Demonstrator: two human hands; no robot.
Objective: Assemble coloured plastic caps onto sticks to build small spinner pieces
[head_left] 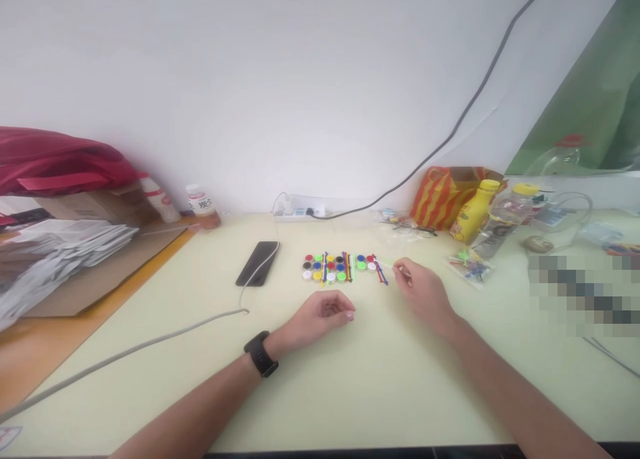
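My right hand pinches the end of a thin white stick between thumb and fingers. The stick's other end points left toward a few slanted coloured sticks, mostly blue and red. Left of them, small round discs in red, black, white, blue, yellow and green lie in short rows. More coloured sticks stand in columns between the groups of discs. Below the discs, my left hand rests on the table, its fingers curled in and the thumb against the fingertips; nothing shows in it.
A black phone with a white cable lies to the left. A clear packet of coloured pieces lies on the right, before a yellow bottle and a striped bag. Cardboard and white packets fill the left side.
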